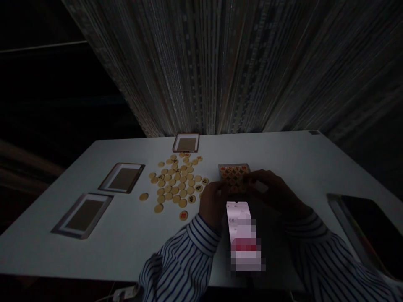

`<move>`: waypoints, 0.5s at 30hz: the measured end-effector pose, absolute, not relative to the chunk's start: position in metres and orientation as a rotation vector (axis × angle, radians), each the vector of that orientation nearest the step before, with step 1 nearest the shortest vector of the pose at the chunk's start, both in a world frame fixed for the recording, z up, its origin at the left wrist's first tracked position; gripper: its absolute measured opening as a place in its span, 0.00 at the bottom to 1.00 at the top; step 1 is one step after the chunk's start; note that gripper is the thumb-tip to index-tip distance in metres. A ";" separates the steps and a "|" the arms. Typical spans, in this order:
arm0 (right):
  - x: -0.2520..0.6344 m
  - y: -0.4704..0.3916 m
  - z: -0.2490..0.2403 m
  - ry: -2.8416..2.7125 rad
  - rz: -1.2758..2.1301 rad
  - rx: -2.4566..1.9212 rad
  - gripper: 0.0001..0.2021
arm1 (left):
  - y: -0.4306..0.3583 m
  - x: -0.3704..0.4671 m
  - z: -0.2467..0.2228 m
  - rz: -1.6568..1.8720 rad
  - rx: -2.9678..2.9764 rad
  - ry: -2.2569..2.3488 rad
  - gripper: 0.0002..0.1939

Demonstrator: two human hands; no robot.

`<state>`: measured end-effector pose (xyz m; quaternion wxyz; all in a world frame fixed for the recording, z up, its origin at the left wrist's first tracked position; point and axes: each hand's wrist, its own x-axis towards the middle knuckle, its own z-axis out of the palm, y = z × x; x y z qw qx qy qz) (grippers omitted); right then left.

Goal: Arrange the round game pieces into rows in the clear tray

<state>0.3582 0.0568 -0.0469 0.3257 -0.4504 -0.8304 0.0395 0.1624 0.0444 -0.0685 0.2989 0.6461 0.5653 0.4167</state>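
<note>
A small open box (219, 167) holds rows of round Chinese chess pieces (236, 169) with red characters face up. My left hand (213, 204) is closed at the near left side of this box, its fingers curled against the edge. At the right side, my right hand (273, 189) reaches over the rim with thumb and forefinger bent together on the pieces; the dim light hides what lies between the fingertips. Left of my hands, many loose Chinese chess pieces (175, 190) are spread out, mostly blank side up. One with a red character (183, 215) lies nearest me.
A lit phone (239, 214) lies below the box, between my forearms. Three shallow trays (101, 212) with brown bottoms stand at the left and back of the white table (132, 251). A dark flat device (371, 230) rests at the right edge. A string curtain (201, 75) hangs behind.
</note>
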 end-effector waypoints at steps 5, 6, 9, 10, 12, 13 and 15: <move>0.368 0.060 -0.052 -2.191 0.134 -1.196 0.09 | 0.045 0.160 -0.075 1.085 1.868 1.550 0.10; 0.369 0.061 -0.053 -2.201 0.128 -1.181 0.09 | 0.046 0.160 -0.076 1.082 1.873 1.550 0.10; 0.370 0.064 -0.059 -2.248 0.107 -1.156 0.10 | 0.046 0.160 -0.076 1.078 1.875 1.553 0.10; 0.370 0.065 -0.060 -2.263 0.102 -1.166 0.10 | 0.047 0.161 -0.077 1.075 1.874 1.557 0.10; 0.370 0.067 -0.063 -2.297 0.110 -1.182 0.10 | 0.047 0.161 -0.078 1.070 1.872 1.562 0.09; 0.370 0.068 -0.064 -2.309 0.114 -1.183 0.09 | 0.047 0.161 -0.078 1.066 1.875 1.559 0.09; 0.369 0.070 -0.066 -2.329 0.104 -1.186 0.09 | 0.047 0.161 -0.079 1.072 1.880 1.552 0.09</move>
